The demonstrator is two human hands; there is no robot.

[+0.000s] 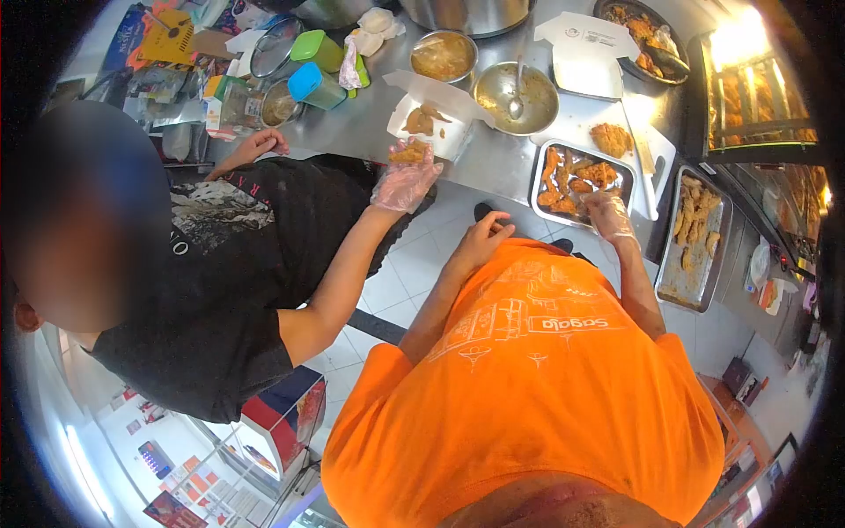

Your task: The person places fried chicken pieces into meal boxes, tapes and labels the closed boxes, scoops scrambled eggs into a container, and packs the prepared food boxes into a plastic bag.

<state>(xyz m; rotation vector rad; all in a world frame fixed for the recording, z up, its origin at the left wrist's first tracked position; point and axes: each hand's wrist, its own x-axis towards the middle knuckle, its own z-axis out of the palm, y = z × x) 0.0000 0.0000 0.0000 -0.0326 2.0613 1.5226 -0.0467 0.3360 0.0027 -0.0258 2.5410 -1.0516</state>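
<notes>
My right hand [609, 216], in a clear plastic glove, reaches over the near right corner of a metal tray [537, 211] of fried chicken pieces [598, 173]. Its fingers curl down at the tray's edge; what they grip is hidden. Bare and empty, my left hand [484, 241] hovers in front of my orange shirt, fingers loosely apart, short of the counter. Behind the tray, a breaded piece [612, 139] lies on a white cutting board [662, 167] beside a long knife [641, 150]. A steel bowl [550, 106] with a spoon [517, 107] stands nearby.
On my left, a co-worker's gloved hand [407, 180] holds a fried piece [407, 154] by an open paper box [453, 141]. Another open box [590, 75] stands at the back. To the right are a longer tray [682, 286] of chicken and a lit display case [761, 97].
</notes>
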